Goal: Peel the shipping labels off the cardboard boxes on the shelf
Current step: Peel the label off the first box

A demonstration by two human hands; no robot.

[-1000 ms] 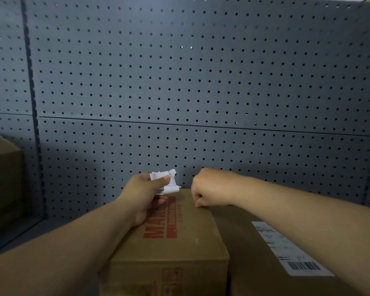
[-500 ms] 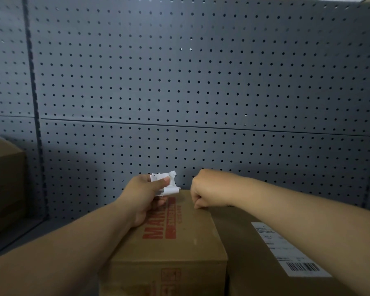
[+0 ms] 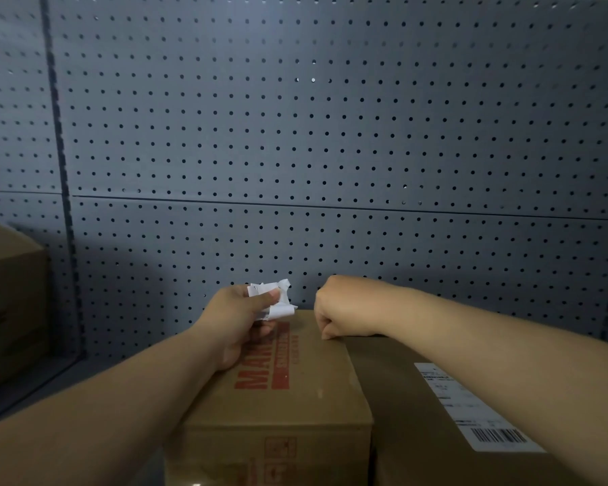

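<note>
My left hand (image 3: 237,317) pinches a crumpled white peeled label (image 3: 272,298) above the far end of a cardboard box with red print (image 3: 295,391). My right hand (image 3: 344,310) is curled into a fist and rests on the far right edge of that box, where it meets a second cardboard box (image 3: 408,415). Whether the fist holds anything is hidden. A white shipping label with a barcode (image 3: 478,412) is stuck flat on the second box's top, partly under my right forearm.
A grey pegboard wall (image 3: 330,152) closes the back of the shelf. A third cardboard box (image 3: 11,303) stands at the far left on the grey shelf floor (image 3: 50,384).
Almost nothing has changed. Both hands hold the same places; the view has shifted very slightly.
</note>
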